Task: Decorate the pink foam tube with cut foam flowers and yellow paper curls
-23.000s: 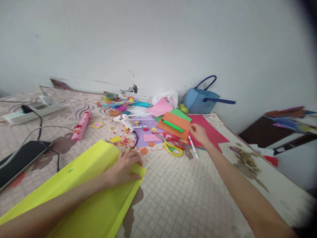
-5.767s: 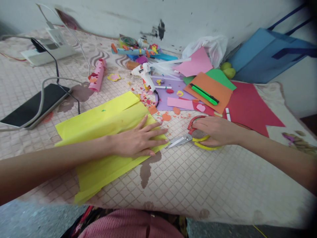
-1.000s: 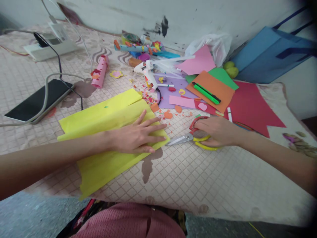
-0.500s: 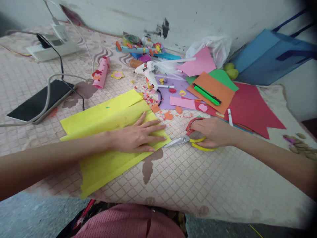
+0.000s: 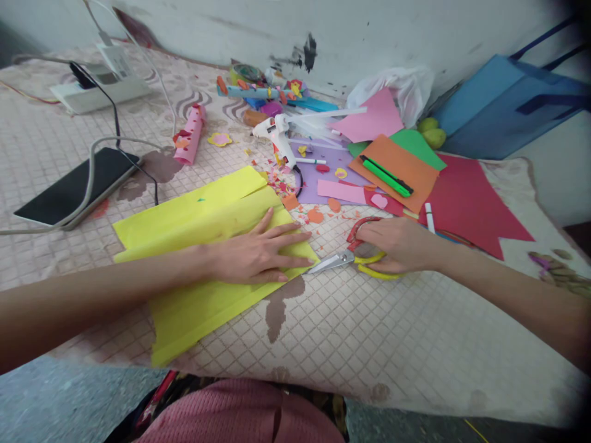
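Yellow paper (image 5: 184, 320), folded with creases, lies on the patterned cloth in front of me. Flat on top of it rests my left hand (image 5: 258, 253), fingers spread toward the paper's right edge. A pair of scissors (image 5: 344, 258) with red and yellow handles is gripped in my right hand (image 5: 392, 246). Its blades point left and their tips meet the paper's right corner, close to my left fingertips. The blades look nearly closed. Paper scraps (image 5: 315, 215) in orange, pink and red are scattered just beyond the scissors.
A white glue gun (image 5: 276, 135) lies behind the yellow paper. Right of it are purple, orange and red sheets (image 5: 466, 197) with a green cutter (image 5: 386, 176). At left are a dark phone-like slab (image 5: 76, 187) and a power strip (image 5: 96, 95). A blue bag (image 5: 494, 107) stands back right.
Almost nothing differs. The whole view has shifted very slightly; both hands, the scissors and the yellow paper keep their places relative to one another.
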`<state>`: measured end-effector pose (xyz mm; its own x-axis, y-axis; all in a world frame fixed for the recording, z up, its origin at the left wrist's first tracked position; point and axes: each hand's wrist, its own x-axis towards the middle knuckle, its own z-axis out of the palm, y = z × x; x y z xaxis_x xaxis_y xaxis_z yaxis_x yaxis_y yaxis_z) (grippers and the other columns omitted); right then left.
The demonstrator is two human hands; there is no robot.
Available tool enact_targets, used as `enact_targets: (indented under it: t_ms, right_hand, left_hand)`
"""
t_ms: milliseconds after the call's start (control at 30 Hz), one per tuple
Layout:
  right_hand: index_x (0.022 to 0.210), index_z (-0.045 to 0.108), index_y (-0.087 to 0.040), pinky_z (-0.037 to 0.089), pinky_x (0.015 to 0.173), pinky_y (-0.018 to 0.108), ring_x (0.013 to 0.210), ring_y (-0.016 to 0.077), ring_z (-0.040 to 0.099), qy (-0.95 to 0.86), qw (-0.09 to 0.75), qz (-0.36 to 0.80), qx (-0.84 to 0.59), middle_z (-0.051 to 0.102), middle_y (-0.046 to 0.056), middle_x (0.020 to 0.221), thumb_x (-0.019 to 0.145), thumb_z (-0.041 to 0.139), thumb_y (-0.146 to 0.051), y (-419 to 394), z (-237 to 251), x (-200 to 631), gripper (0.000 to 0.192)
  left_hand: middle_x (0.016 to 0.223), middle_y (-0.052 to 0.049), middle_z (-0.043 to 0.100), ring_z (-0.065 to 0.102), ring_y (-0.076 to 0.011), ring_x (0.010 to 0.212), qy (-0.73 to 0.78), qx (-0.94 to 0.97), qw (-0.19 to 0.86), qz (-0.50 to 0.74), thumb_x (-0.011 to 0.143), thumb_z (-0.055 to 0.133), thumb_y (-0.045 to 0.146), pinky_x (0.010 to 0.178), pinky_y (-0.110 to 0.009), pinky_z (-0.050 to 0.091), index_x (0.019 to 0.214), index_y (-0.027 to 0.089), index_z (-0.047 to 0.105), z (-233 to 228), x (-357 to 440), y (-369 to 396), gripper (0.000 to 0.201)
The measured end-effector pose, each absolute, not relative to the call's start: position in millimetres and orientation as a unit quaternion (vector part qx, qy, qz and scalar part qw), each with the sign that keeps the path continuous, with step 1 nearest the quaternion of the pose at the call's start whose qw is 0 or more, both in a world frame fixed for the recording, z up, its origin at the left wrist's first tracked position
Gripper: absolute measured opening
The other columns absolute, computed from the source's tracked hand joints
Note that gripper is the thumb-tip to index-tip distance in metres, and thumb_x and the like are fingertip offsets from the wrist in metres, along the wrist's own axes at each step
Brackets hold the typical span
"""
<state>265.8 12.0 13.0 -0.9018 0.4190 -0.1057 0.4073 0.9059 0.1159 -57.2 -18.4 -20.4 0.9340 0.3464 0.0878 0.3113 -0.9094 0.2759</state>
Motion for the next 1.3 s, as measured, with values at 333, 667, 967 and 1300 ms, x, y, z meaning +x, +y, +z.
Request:
enact_targets:
  t_ms: [333, 667, 967, 1300]
  right_hand:
    - [0.093, 0.055, -0.015, 0.042, 0.066, 0.032, 0.079, 0.023, 0.059, 0.973, 0.076, 0.029, 0.216, 0.063, 0.009, 0.089, 0.077, 0.056, -0.043, 13.3, 16.8, 264.1, 0.032]
    - [0.092, 0.055, -0.015, 0.043, 0.067, 0.033, 0.08, 0.0238, 0.059, 0.975, 0.081, 0.033, 0.207, 0.063, 0.009, 0.089, 0.077, 0.055, -0.043, 14.7, 16.4, 264.8, 0.032]
    - [0.089, 0.056, -0.015, 0.039, 0.06, 0.031, 0.071, 0.0226, 0.059, 0.981, 0.059, 0.054, 0.179, 0.065, 0.008, 0.081, 0.077, 0.055, -0.04, 15.9, 16.5, 263.9, 0.028]
    - [0.083, 0.055, -0.016, 0.034, 0.054, 0.028, 0.062, 0.0191, 0.059, 0.982, 0.043, 0.069, 0.171, 0.063, 0.004, 0.071, 0.079, 0.054, -0.039, 15.5, 15.5, 267.8, 0.024]
  left_hand:
    - [0.149, -0.006, 0.024, 0.016, -0.0318, 0.137, 0.176, 0.971, 0.143, 0.079, 0.091, 0.041, 0.039, 0.105, -0.063, 0.0, 0.134, 0.032, 0.039, -20.8, -56.3, -16.9, 0.044]
    - [0.148, -0.005, 0.026, 0.018, -0.0343, 0.136, 0.178, 0.969, 0.146, 0.09, 0.089, 0.041, 0.048, 0.104, -0.065, 0.0, 0.135, 0.033, 0.037, -20.5, -55.0, -18.5, 0.048]
    - [0.149, -0.005, 0.024, 0.017, -0.0335, 0.136, 0.187, 0.972, 0.125, 0.071, 0.09, 0.038, 0.047, 0.105, -0.064, -0.001, 0.136, 0.033, 0.036, -23.3, -54.7, -18.9, 0.048]
    - [0.149, -0.006, 0.024, 0.018, -0.0339, 0.136, 0.188, 0.972, 0.121, 0.07, 0.09, 0.04, 0.046, 0.104, -0.064, -0.002, 0.136, 0.033, 0.036, -24.2, -54.8, -18.9, 0.048]
